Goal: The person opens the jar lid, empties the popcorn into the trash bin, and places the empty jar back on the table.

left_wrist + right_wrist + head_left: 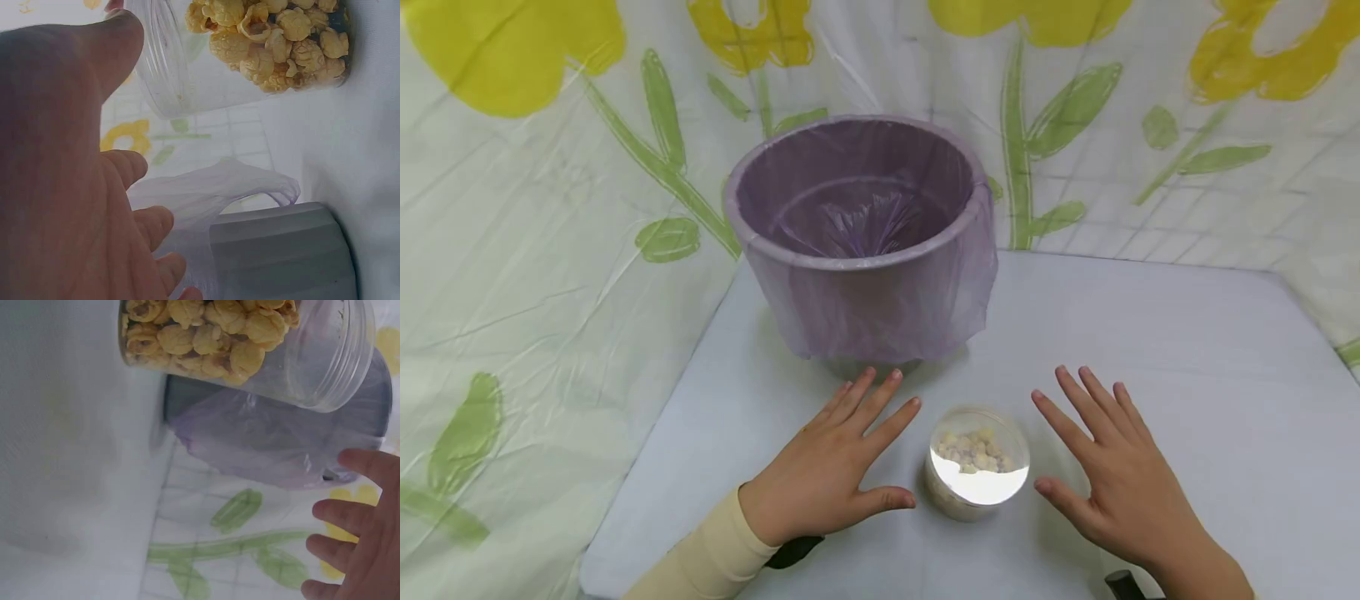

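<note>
A clear plastic jar (976,462) of popcorn stands upright on the white table, between the two hands. In both wrist views the popcorn (294,44) fills its lower part. My left hand (827,467) is spread flat to the left of the jar, fingers straight and apart from it in the head view. On the other side, my right hand (1116,467) is also spread, its thumb close to the jar and nothing held. Behind the jar stands a bin (861,312) lined with a thin purple plastic bag (250,440) folded over its rim.
The white table (1187,358) stretches to the right of the bin. A plastic sheet (572,192) printed with yellow flowers and green leaves hangs behind and at the left. Dark straps or devices show at both wrists.
</note>
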The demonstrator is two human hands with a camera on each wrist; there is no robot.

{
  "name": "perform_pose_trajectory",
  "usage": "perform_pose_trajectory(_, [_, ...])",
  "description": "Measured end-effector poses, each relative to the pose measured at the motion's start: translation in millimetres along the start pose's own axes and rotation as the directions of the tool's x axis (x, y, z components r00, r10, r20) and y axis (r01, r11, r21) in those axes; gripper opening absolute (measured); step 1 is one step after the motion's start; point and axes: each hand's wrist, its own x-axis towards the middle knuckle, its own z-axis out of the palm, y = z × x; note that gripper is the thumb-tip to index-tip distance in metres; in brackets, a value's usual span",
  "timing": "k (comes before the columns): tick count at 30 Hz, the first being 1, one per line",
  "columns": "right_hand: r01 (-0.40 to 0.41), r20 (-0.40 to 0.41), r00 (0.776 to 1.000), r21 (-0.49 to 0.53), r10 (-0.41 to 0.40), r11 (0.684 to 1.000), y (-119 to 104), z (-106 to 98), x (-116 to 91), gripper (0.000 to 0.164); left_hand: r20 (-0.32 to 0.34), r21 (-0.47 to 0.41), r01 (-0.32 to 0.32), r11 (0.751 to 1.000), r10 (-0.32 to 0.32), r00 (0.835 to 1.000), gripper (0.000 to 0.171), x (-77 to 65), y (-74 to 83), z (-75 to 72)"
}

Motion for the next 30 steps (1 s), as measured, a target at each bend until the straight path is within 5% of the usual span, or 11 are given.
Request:
perform_pose_trajectory(13, [0.134,-0.05,0.99,0.021,-0.133,0.991,-25,2,29,0.077,0.062,-0.022,0.028,0.999,-0.026,0.998,0.089,0.6,-9.7,12.3])
perform_pose_trajectory(22, [0.233,0.079,0.968,0.069,-0.238,0.97,-56,20,39,0.081,0.09,-0.12,0.032,0.992,-0.021,0.996,0.088,-2.9,-18.2,22.6])
perform_pose_trajectory(30, [0.181,0.139,0.975,-0.034,-0.175,0.983,-63,30,39,0.095,0.081,-0.139,0.023,0.99,-0.012,0.997,0.085,-1.0,-20.7,24.4])
